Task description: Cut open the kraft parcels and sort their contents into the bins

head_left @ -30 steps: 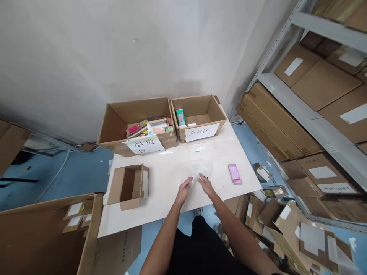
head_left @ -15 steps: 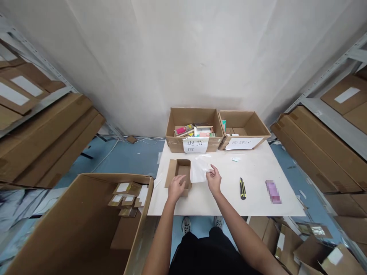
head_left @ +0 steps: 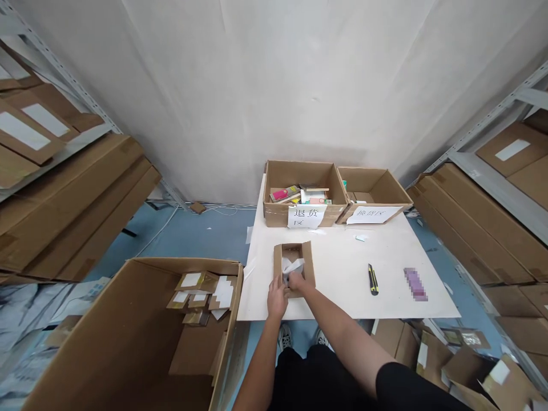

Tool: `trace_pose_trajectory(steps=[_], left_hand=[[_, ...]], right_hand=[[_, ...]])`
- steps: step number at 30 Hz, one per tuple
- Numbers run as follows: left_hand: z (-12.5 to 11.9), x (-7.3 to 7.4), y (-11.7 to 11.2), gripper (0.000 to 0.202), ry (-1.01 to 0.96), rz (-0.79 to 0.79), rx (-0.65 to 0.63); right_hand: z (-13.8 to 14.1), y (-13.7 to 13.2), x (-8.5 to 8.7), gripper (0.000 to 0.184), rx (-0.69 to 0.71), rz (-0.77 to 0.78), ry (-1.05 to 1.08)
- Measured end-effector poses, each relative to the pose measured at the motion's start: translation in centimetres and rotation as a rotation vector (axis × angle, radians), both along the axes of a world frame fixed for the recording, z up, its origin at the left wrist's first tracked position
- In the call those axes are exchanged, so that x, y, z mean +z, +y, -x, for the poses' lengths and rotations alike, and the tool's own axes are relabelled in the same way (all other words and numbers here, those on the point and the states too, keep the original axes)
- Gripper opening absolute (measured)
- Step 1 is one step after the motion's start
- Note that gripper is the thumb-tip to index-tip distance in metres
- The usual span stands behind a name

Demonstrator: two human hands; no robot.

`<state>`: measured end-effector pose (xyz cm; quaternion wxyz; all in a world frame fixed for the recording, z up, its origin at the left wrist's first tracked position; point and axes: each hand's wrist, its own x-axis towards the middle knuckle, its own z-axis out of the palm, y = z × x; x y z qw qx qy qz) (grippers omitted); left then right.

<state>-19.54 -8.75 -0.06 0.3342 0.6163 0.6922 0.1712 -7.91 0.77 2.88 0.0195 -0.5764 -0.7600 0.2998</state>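
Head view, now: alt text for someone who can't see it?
A person's right hand reaches into a small open cardboard box with a white sheet inside, the left hand at its near left corner. Rightward on the white table lie a cutter and a pixelated purple item; two larger labelled boxes stand behind.

Small box (head_left: 309,264) matt cardboard; wrap (head_left: 294,265) thin, plastic-looking; tabletop (head_left: 338,274) smooth, matt.

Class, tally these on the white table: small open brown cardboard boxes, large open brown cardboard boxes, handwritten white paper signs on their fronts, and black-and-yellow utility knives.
Small open brown cardboard box: 1
Large open brown cardboard boxes: 2
Handwritten white paper signs: 2
Black-and-yellow utility knife: 1
Total: 6
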Motion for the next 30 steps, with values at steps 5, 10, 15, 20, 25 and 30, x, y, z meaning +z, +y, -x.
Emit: trace_pose_trajectory(steps=[5,10,15,20,25,30], left_hand=[[0.0,0.6,0.8,0.022,0.049,-0.005,-0.009],[-1.4,2.9,3.7,0.014,-0.001,-0.132,-0.075],[-6.6,8.4,6.9,0.019,-0.103,-0.234,-0.239],[-14.3,15.0,9.2,0.019,-0.155,-0.479,-0.423],[-26.2,19.0,9.2,0.013,-0.231,-0.723,-0.582],[-40.6,19.0,5.4,0.019,-0.305,-0.690,-0.789]], right_hand=[[-3.2,-2.7,-0.8,0.034,-0.083,-0.052,0.032],[-9.7,-5.9,0.6,0.053,-0.189,-0.373,0.107],[-15.9,-6.1,5.3,0.052,-0.300,-0.362,-0.004],[-22.9,-6.0,10.9,0.026,-0.524,-0.574,-0.027],[-33.6,-9.6,14.0,0.015,-0.748,-0.807,-0.053],[-45.2,-16.7,13.6,0.013,-0.990,-0.875,-0.114]])
